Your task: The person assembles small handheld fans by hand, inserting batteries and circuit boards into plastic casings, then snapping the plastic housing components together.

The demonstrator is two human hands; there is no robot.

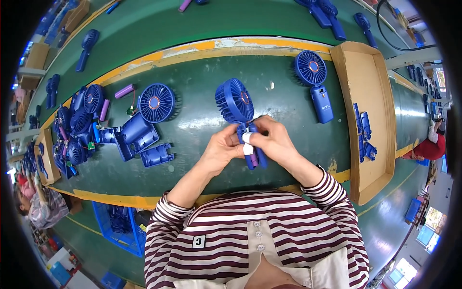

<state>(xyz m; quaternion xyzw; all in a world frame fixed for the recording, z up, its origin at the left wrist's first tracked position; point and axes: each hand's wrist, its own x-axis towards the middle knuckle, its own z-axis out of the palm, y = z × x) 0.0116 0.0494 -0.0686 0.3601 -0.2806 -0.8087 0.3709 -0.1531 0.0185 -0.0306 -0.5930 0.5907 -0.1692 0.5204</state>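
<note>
Both my hands are closed around the handle of a blue handheld fan (234, 102) above the green workbench. Its round caged head points away from me, and the handle is split, with a purple battery cell (253, 159) showing inside. My left hand (223, 148) grips the handle from the left. My right hand (275, 139) holds it from the right, with white wrapping on the thumb. To the left lies an open fan (156, 103) with its handle shells (136, 134) spread apart. A loose shell piece (157, 154) rests nearer to me. A closed fan (313, 72) lies to the right.
A heap of fans and parts (77, 120) covers the bench's left end. At right stands a cardboard tray (373, 164) holding blue shell pieces. Beyond the yellow edge, a green belt (216, 21) carries more fans. A blue crate (102, 212) sits below, and other people are at both sides.
</note>
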